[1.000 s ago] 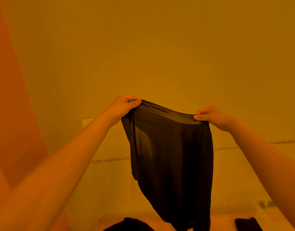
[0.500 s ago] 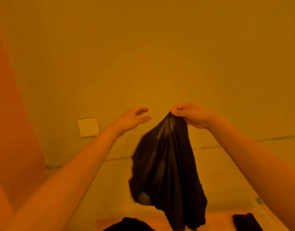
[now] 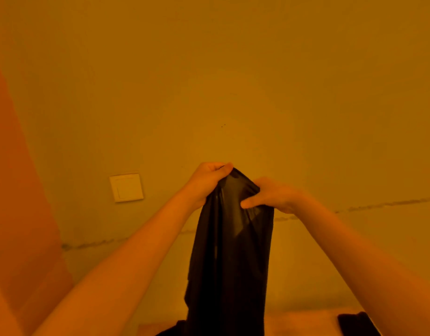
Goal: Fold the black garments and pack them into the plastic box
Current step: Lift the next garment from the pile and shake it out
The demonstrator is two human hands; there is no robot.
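Two hands hold one black garment (image 3: 231, 251) up in the air before a plain wall. The left hand (image 3: 205, 184) pinches the top edge at its highest point, fingers curled round the cloth; the right hand (image 3: 273, 196) grips the same edge just beside it and a little lower, thumb pressed across the front. The hands sit close together, so the top edge is bunched between them instead of spread.

From the fingers the garment hangs straight down, its long axis vertical, and its lower end drops out of view at the bottom of the frame. Both hands are at about the same reach; the left stands slightly higher.

Counted: one garment in hand, and two more dark pieces low in the frame, one (image 3: 170, 329) at the foot of the hanging cloth and one (image 3: 354, 323) off to the right. I take these for further garments, though too little shows to be sure. No plastic box is in view. One wall switch (image 3: 126, 187) sits to the left.
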